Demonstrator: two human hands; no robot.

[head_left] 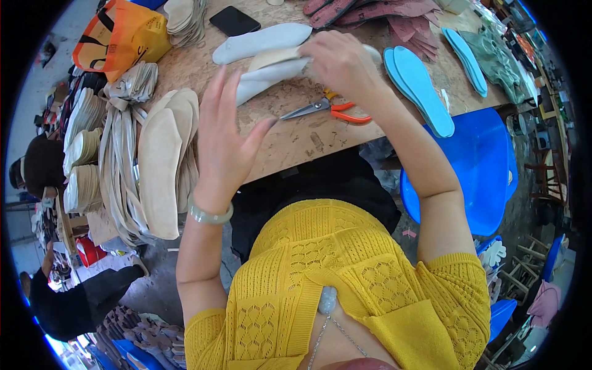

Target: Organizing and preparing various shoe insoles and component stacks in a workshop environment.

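Observation:
My left hand (225,135) is raised over the table's front edge, thumb apart and fingers stretched, with nothing in it. My right hand (345,65) is closed, its fingertips at the right end of a beige-and-white shoe insole (271,60). That insole looks bent, its beige face partly turned up over a white part; my fingers hide its end. Just behind it lies a flat white insole (262,42). Scissors with orange handles (349,114) rest slightly open on the table below my right hand, blades towards the left.
Stacked beige insoles (161,166) hang over the table's left edge. Light-blue insoles (419,86) lie at right, dark-red pieces (394,15) behind. A black phone (234,21) and an orange bag (120,40) stand at the back. A blue basin (462,166) is beside me; another person (80,296) is at left.

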